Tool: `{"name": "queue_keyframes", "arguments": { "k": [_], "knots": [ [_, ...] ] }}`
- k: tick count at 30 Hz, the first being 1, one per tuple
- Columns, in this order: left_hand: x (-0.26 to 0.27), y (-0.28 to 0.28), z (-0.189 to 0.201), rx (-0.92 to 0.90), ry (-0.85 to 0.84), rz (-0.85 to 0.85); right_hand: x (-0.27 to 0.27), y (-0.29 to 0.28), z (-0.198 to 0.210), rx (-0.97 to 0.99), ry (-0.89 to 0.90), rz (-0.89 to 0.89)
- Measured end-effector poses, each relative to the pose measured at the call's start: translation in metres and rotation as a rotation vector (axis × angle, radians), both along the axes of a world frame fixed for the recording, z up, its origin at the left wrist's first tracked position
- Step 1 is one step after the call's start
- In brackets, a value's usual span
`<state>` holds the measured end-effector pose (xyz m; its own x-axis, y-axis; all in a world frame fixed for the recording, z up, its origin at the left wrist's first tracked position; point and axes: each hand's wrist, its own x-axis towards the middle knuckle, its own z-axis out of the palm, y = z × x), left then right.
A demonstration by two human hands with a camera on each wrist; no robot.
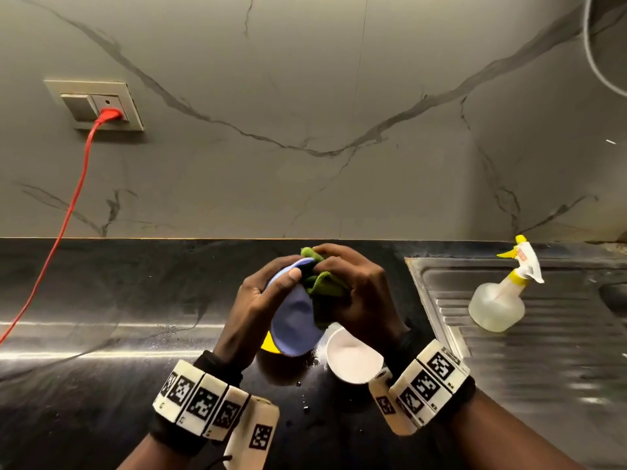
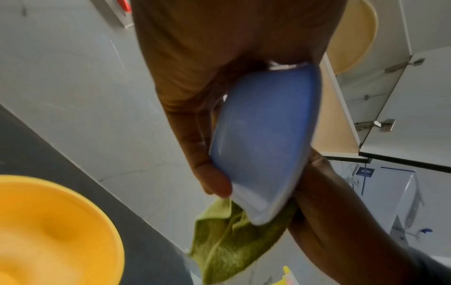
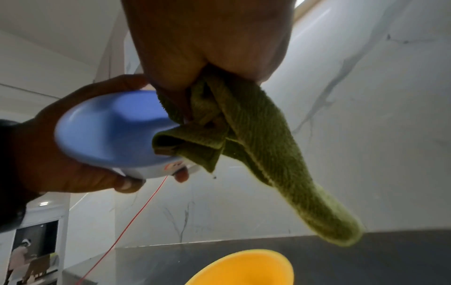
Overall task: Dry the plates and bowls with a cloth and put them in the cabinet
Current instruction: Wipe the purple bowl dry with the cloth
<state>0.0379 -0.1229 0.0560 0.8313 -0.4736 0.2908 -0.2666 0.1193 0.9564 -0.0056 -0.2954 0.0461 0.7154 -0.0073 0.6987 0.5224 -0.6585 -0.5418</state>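
My left hand grips a blue bowl on edge above the black counter, thumb on its rim. My right hand clutches a green cloth bunched against the bowl's inside. In the left wrist view the blue bowl shows its outer wall, with the green cloth hanging below it. From the right wrist, the green cloth trails down from my fist next to the blue bowl. A yellow bowl and a white bowl sit on the counter under my hands.
A steel sink drainboard lies to the right with a spray bottle on it. A red cable runs from a wall socket down the left. Water drops dot the black counter. An open cabinet hangs overhead.
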Motion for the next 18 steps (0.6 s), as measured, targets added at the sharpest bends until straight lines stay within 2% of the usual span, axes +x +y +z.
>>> {"name": "queue_keyframes", "arguments": {
  "k": [2, 4, 6, 8, 11, 13, 18],
  "knots": [
    [0.003, 0.002, 0.002, 0.059, 0.014, -0.011, 0.001, 0.001, -0.003, -0.010, 0.009, -0.001],
    [0.000, 0.004, 0.001, 0.135, -0.001, 0.006, -0.001, 0.005, -0.008, 0.117, 0.036, -0.054],
    [-0.008, 0.004, -0.003, 0.112, 0.018, 0.039, -0.002, 0.009, -0.010, 0.312, 0.088, -0.114],
    [-0.017, 0.002, -0.008, 0.053, 0.013, 0.053, -0.002, 0.012, -0.007, 0.407, 0.112, -0.137],
    [-0.018, 0.002, -0.008, -0.047, -0.014, 0.093, -0.003, 0.019, -0.002, 0.435, 0.122, -0.082],
    [-0.014, 0.005, -0.004, -0.086, 0.009, 0.061, -0.009, 0.024, -0.005, 0.455, 0.146, -0.059],
    [-0.009, 0.009, 0.004, -0.024, 0.020, -0.025, -0.016, 0.022, -0.012, 0.400, 0.164, -0.076]
  ]
}}
